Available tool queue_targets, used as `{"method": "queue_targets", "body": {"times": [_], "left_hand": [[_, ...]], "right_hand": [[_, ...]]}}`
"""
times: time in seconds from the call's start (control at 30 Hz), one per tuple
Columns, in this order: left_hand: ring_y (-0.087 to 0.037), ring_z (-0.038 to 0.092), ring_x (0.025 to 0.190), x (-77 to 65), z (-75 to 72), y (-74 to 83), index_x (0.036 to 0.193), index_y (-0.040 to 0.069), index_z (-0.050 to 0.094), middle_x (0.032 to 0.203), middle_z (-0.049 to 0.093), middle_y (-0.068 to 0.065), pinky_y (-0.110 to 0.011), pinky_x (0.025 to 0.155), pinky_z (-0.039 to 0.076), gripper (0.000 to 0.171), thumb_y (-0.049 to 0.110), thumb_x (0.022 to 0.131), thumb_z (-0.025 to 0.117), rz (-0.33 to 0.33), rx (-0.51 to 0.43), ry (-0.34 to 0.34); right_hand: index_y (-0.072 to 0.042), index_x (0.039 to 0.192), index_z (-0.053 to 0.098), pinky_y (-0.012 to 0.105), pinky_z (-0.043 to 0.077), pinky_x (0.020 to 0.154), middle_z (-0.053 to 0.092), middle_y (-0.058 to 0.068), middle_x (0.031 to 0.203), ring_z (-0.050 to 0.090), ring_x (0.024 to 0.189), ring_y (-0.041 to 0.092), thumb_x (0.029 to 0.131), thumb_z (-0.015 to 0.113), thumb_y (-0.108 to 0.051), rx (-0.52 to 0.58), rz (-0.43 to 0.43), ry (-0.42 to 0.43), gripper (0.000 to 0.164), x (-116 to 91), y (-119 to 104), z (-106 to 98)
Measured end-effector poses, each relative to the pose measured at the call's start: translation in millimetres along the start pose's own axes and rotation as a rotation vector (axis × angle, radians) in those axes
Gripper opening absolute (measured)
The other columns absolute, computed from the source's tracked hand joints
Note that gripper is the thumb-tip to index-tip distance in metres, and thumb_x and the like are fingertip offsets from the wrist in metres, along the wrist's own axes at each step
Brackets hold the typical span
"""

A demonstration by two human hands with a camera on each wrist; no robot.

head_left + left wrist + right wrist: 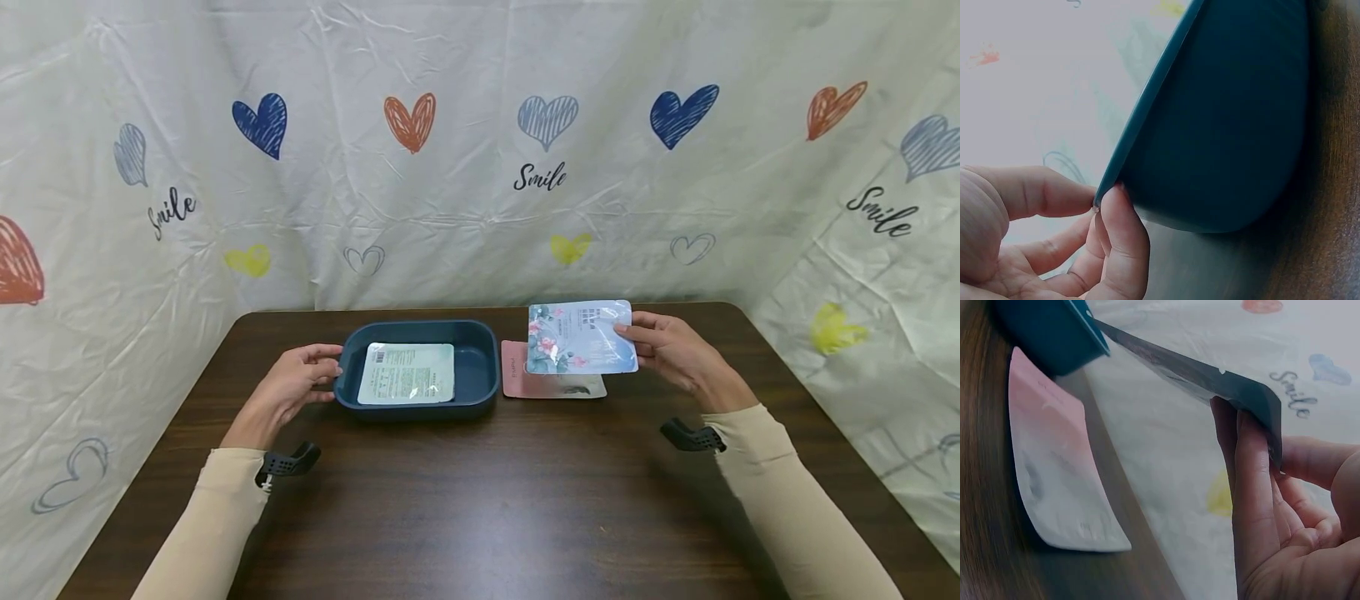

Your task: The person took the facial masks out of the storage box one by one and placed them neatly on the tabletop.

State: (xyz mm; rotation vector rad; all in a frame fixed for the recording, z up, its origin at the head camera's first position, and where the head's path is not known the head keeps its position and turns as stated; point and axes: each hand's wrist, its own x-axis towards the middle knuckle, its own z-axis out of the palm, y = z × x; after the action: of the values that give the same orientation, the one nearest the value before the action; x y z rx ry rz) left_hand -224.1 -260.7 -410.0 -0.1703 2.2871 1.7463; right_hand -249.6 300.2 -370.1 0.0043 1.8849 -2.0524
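Note:
A dark blue basin (476,375) stands on the table, and a pale green sachet (407,375) lies flat inside it. My left hand (296,383) pinches the basin's left rim between thumb and fingers; the left wrist view shows this rim (1141,112) up close. My right hand (675,350) holds a light blue sachet with printed flowers (581,337) by its right edge. That sachet is raised above a pink and white sachet (517,379) on the table, hiding part of it in the head view. The right wrist view shows the pink sachet (1054,450) whole.
The brown wooden table (480,500) runs under everything, its far edge just behind the basin. A white cloth (465,208) printed with hearts and "Smile" hangs behind and at both sides. Each wrist wears a black band (288,462).

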Motion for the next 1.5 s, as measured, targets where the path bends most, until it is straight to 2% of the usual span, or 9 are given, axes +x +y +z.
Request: {"method": "queue_targets", "body": {"times": [0.53, 1.1, 1.33, 1.5], "left_hand": [[-0.033, 0.065, 0.108, 1.5, 0.1, -1.6, 0.155, 0.005, 0.039, 0.141, 0.054, -0.024, -0.032, 0.087, 0.059, 0.056, 0.014, 0.103, 0.058, -0.003, -0.007, 0.004], [-0.033, 0.065, 0.11, 1.3, 0.2, 0.3, 0.154, 0.006, 0.039, 0.142, 0.054, -0.024, -0.033, 0.089, 0.058, 0.056, 0.015, 0.103, 0.058, -0.005, -0.006, 0.004], [-0.033, 0.064, 0.112, 1.7, 0.6, 0.7, 0.153, 0.006, 0.041, 0.141, 0.055, -0.024, -0.033, 0.088, 0.059, 0.054, 0.016, 0.102, 0.058, -0.011, 0.001, 0.012], [-0.034, 0.064, 0.112, 1.6, 1.1, 1.5, 0.153, 0.007, 0.041, 0.14, 0.055, -0.023, -0.033, 0.088, 0.059, 0.054, 0.015, 0.102, 0.057, -0.013, 0.005, 0.014]], "right_hand": [[-0.016, 0.105, 0.069, 0.029, 0.061, 0.072, 0.077, 0.0, 0.096, 0.075, 0.084, 0.016, 0.101, 0.063, -0.014, 0.025, 0.022, 0.069, 0.008, -13, 7, -47], [-0.018, 0.1, 0.074, 0.029, 0.061, 0.07, 0.078, 0.001, 0.094, 0.075, 0.082, 0.017, 0.104, 0.056, -0.011, 0.044, 0.033, 0.087, 0.019, -21, 20, -95], [-0.019, 0.095, 0.072, 0.027, 0.06, 0.068, 0.077, -0.003, 0.09, 0.074, 0.079, 0.013, 0.103, 0.06, -0.014, -0.073, 0.072, 0.13, 0.015, -21, 27, -111], [-0.021, 0.094, 0.066, 0.026, 0.059, 0.068, 0.072, -0.012, 0.083, 0.069, 0.076, 0.007, 0.1, 0.066, -0.022, -0.321, 0.077, 0.198, 0.006, -19, 34, -115]]}}
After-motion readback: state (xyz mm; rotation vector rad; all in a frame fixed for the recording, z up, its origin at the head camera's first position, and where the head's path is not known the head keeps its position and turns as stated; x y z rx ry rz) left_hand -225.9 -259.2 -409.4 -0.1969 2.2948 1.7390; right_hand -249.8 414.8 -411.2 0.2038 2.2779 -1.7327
